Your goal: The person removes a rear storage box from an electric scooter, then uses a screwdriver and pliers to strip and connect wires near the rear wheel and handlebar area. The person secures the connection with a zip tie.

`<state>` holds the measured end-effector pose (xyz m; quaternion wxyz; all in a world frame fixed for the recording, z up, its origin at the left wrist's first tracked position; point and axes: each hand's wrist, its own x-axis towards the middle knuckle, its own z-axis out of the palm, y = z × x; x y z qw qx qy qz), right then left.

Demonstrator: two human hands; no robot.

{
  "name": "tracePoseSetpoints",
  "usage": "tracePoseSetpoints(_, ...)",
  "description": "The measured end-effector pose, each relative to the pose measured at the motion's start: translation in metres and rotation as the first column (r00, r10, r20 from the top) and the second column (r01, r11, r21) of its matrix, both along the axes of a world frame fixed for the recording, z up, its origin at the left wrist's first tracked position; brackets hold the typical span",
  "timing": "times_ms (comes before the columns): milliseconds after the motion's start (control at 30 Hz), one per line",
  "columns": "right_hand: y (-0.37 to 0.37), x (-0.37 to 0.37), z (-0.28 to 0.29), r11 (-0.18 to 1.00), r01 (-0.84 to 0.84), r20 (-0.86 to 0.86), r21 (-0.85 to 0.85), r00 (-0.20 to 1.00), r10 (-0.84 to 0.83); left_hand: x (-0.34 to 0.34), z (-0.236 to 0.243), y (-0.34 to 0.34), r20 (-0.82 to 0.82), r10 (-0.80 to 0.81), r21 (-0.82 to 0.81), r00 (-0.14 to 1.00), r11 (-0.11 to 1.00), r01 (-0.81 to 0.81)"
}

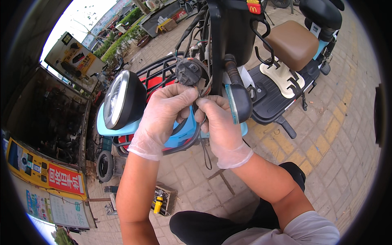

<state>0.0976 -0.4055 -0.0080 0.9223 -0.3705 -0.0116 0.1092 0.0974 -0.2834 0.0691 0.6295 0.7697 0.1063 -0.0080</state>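
My left hand [163,112] and my right hand [222,124], both in thin translucent gloves, meet at the front of a blue electric scooter [185,131]. Each has its fingers pinched on thin wires [199,92], the exact joint between them hidden by the fingertips. Just above my left fingers hangs a round black part [188,72], dusty, with wires running behind it. A loose dark cable [204,153] dangles below my hands. The round headlight [118,100] faces left beside my left hand. Close to my right hand is a black turn signal [241,102] with a clear lens.
Behind the turn signal stretch the black footboard [265,98] and a brown seat [292,43]. A wooden tool box [167,200] holding a yellow-handled tool [158,204] sits on the paving below. A tyre [105,166] leans at left, near a yellow sign board [41,169].
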Motion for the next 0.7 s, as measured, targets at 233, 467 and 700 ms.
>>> tracePoseSetpoints(233,0.0017,0.0013,-0.0008,0.999,0.002,-0.018,0.038,1.0,-0.001,-0.0003,0.0013,0.0002,0.002,-0.016,0.012,1.0,1.0,0.016)
tracePoseSetpoints(467,0.0029,0.002,-0.0033,0.997,0.01,-0.011,0.072,1.0,-0.009,-0.0009,0.0017,-0.0036,0.008,0.017,0.034,1.0,0.999,-0.018)
tracePoseSetpoints(700,0.0084,0.0006,-0.0028,0.996,0.054,-0.031,0.074,0.998,-0.052,-0.001,0.0,-0.0049,0.021,0.035,0.054,0.999,0.998,-0.036)
